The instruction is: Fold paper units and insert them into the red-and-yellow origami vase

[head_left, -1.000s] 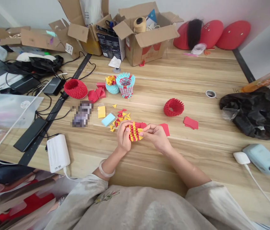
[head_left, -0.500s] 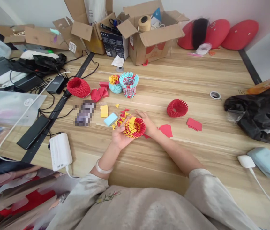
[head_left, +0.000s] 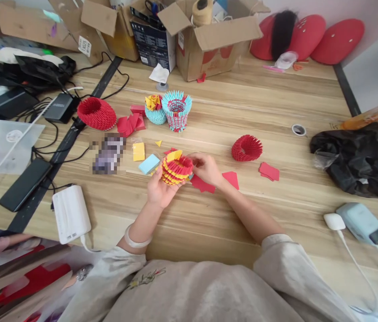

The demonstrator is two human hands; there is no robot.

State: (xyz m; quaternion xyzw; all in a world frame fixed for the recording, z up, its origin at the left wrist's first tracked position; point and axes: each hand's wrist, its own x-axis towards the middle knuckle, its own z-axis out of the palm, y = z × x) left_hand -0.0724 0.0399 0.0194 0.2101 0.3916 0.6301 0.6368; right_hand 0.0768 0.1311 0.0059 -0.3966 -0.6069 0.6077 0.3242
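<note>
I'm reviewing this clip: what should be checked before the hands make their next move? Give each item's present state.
1. Left hand supporting the red-and-yellow paper bowl: ok, it holds it from the near left side.
2. Right hand at the bowl's right edge: ok, touching or nearly so.
3. Right hand holding a loose piece: cannot tell, too small to make out.
4. Loose folded pieces all in view: cannot tell, bowl and left hand may hide some.
5. Red paper ring clear of both hands: ok, it stands apart on the right.
</note>
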